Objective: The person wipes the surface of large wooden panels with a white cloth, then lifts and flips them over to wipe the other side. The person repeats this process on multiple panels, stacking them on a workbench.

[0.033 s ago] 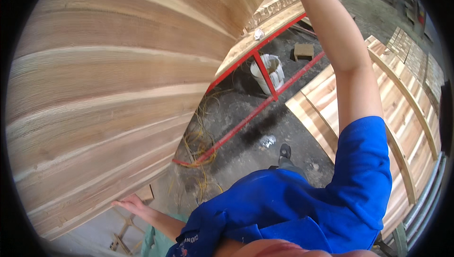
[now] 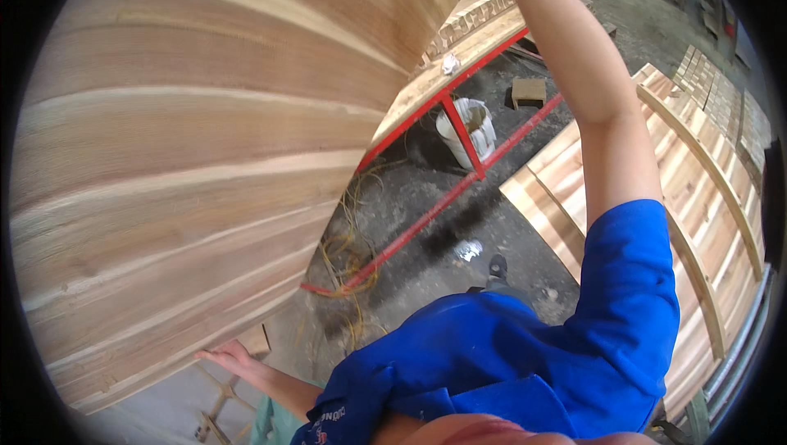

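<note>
A large wooden panel (image 2: 188, 166) of joined pale and brown boards fills the left side, tilted up close to me. At its lower edge, my left hand (image 2: 229, 355) grips the panel, with part of the fingers hidden by the wood. My right arm, bare below a blue sleeve, stretches up past the panel's far corner. The right hand itself lies beyond the top of the head view, so its fingers and what they touch do not show.
A red metal frame (image 2: 434, 211) carries a wooden top. Beneath it stand a white bucket (image 2: 459, 150) and tangled yellow cord (image 2: 348, 269). More battened boards (image 2: 697, 224) lie at right, near metal pipes (image 2: 742, 347). A small wooden block (image 2: 529, 91) sits on the floor.
The frame, bucket and floor have shifted very slightly down and right in the view. My left hand keeps its hold on the panel.
</note>
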Demonstrator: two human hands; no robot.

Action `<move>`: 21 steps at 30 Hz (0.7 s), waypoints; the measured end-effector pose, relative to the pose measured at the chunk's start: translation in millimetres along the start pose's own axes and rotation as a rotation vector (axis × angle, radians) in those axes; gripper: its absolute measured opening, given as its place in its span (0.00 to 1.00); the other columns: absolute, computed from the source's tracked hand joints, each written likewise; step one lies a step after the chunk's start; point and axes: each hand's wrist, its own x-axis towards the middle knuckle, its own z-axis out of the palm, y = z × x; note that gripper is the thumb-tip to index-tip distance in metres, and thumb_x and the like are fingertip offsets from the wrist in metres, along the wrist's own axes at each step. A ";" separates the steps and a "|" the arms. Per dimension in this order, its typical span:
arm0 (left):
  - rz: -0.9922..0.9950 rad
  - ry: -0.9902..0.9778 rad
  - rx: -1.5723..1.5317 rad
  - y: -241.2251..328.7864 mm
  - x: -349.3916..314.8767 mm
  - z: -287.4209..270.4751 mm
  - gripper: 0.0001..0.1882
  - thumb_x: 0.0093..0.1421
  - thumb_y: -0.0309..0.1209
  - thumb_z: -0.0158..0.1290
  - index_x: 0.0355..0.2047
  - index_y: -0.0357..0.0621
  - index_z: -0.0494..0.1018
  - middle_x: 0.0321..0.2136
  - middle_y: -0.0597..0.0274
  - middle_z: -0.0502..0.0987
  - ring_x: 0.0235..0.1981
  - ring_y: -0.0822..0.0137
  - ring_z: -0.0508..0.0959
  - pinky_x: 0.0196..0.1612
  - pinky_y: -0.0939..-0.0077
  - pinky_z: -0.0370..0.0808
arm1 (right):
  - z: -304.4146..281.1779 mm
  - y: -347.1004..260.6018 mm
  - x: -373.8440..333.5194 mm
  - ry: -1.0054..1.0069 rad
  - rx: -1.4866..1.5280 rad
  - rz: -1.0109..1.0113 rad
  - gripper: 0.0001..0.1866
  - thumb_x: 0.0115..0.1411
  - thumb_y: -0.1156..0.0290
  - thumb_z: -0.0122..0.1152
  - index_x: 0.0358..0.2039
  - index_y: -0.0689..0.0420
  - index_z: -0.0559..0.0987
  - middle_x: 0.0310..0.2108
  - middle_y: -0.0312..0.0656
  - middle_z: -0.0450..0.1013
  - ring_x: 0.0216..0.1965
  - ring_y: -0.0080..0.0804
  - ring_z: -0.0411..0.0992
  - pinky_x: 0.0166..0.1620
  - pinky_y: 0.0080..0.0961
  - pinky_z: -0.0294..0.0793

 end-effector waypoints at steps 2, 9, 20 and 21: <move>-0.019 -0.024 -0.004 -35.6 38.7 29.7 0.44 0.62 0.62 0.41 0.67 0.45 0.47 0.66 0.57 0.52 0.65 0.59 0.56 0.67 0.60 0.54 | 17.3 52.6 32.8 0.038 0.026 -0.059 0.26 0.61 0.43 0.56 0.21 0.54 0.77 0.14 0.28 0.66 0.15 0.16 0.61 0.20 0.19 0.58; -0.062 0.031 0.192 -153.7 151.7 128.0 0.46 0.61 0.63 0.41 0.66 0.40 0.49 0.66 0.51 0.51 0.65 0.56 0.55 0.67 0.58 0.53 | 61.5 227.3 122.5 0.150 -0.137 -0.040 0.28 0.59 0.42 0.57 0.26 0.59 0.81 0.24 0.36 0.75 0.27 0.23 0.70 0.32 0.23 0.68; -0.289 0.076 0.351 -327.0 373.0 225.0 0.42 0.58 0.56 0.53 0.64 0.43 0.56 0.64 0.53 0.57 0.63 0.54 0.59 0.63 0.54 0.58 | 147.5 452.8 198.5 0.031 -0.595 0.431 0.51 0.42 0.19 0.48 0.34 0.62 0.82 0.34 0.51 0.79 0.36 0.42 0.78 0.41 0.34 0.75; -0.288 0.080 0.370 -340.7 391.4 232.9 0.40 0.57 0.55 0.54 0.62 0.44 0.60 0.62 0.55 0.62 0.61 0.54 0.62 0.62 0.55 0.60 | 155.5 470.4 204.6 0.037 -0.608 0.447 0.50 0.42 0.19 0.48 0.33 0.62 0.82 0.33 0.51 0.79 0.36 0.42 0.78 0.40 0.34 0.75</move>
